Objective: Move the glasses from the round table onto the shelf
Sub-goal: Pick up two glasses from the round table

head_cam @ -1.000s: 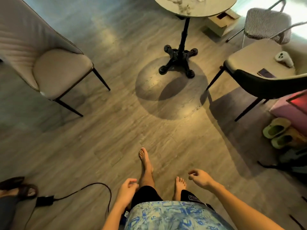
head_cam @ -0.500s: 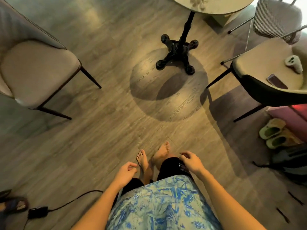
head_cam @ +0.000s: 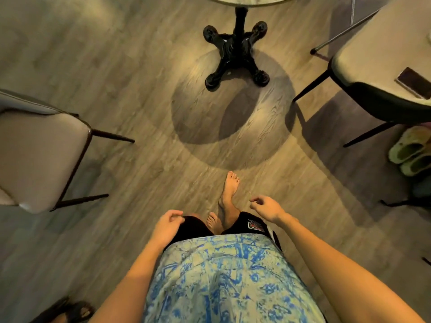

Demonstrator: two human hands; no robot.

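Note:
Only the near rim of the round marble table shows at the top edge, on a black post with a four-footed base. No glasses and no shelf are in view. My left hand hangs by my left thigh, fingers loosely curled, holding nothing. My right hand is out in front of my right thigh, fingers loosely bent and apart, holding nothing. My bare feet stand on the wood floor a step short of the table's shadow.
A beige padded chair stands at the left. At the right another chair carries a dark phone. Green slippers lie at the right edge. A dark sandal is at the bottom left.
I have walked closer to the table, so its base and both chairs sit nearer and lower in view. The tabletop has slid out past the top edge. Both hands stay empty.

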